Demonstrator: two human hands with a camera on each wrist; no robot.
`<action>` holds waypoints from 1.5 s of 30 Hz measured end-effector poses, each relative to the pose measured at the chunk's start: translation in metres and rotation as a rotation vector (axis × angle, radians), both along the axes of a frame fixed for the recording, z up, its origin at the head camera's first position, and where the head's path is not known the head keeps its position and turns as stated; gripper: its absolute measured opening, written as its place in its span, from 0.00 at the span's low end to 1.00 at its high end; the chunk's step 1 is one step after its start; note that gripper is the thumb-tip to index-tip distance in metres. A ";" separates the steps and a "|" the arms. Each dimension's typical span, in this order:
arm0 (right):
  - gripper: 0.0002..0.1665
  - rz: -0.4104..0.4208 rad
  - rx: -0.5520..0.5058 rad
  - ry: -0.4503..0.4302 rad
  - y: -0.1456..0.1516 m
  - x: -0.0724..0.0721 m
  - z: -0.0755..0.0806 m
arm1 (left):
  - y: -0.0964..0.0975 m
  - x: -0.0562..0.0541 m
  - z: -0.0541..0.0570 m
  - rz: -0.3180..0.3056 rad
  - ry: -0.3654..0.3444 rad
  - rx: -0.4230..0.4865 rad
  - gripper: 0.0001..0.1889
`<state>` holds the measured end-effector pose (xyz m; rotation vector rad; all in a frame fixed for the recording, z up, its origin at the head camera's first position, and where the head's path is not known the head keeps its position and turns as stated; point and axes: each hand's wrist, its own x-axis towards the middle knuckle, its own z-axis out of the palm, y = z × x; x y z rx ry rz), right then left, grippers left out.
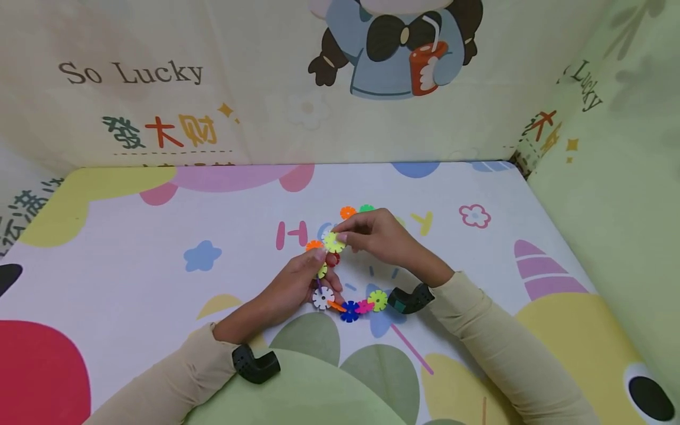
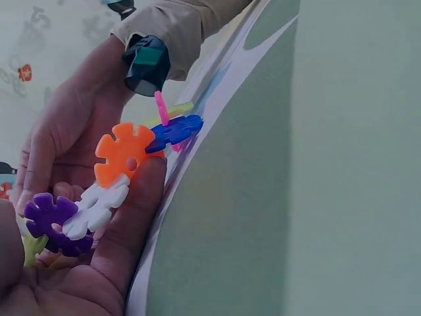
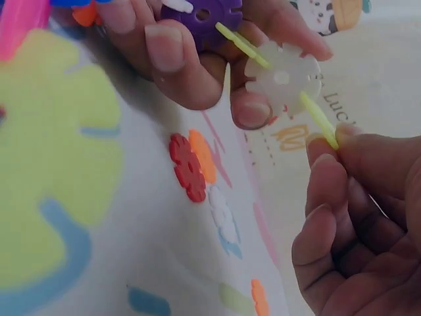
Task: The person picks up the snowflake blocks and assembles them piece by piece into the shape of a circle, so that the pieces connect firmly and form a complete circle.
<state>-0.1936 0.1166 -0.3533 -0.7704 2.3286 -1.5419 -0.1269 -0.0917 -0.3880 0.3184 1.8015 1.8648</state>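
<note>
My left hand (image 1: pixel 294 280) grips a linked chain of plastic snowflake discs. In the left wrist view the chain runs from a purple disc (image 2: pixel 56 224) through a white disc (image 2: pixel 99 205) and an orange disc (image 2: pixel 125 155) to a blue disc (image 2: pixel 174 131). Its other end has a pale translucent disc (image 3: pixel 284 78) by the left fingertips, seen in the right wrist view. Between thumb and fingers my right hand (image 1: pixel 382 236) pinches a yellow-green disc (image 3: pixel 319 122), whose edge meets the translucent one. A pink disc (image 1: pixel 363 306) and another yellow-green disc (image 1: pixel 378 300) hang at the near end.
Loose discs lie on the patterned tabletop (image 1: pixel 133 265) behind the hands: a red disc (image 3: pixel 187 168), a white disc (image 3: pixel 222 214), an orange disc (image 1: pixel 347 213) and a green disc (image 1: pixel 366 208) among them. A printed cloth (image 1: pixel 255 88) stands upright along the back.
</note>
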 end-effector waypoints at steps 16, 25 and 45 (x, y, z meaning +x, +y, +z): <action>0.07 0.048 -0.047 0.020 -0.005 0.007 0.005 | 0.001 0.004 0.000 0.007 0.123 -0.128 0.20; 0.06 0.057 -0.018 0.001 -0.005 0.006 0.006 | 0.001 0.004 -0.002 0.024 0.140 -0.147 0.21; 0.09 0.067 -0.009 0.059 -0.003 0.005 0.005 | 0.002 0.003 0.001 0.014 0.075 -0.076 0.25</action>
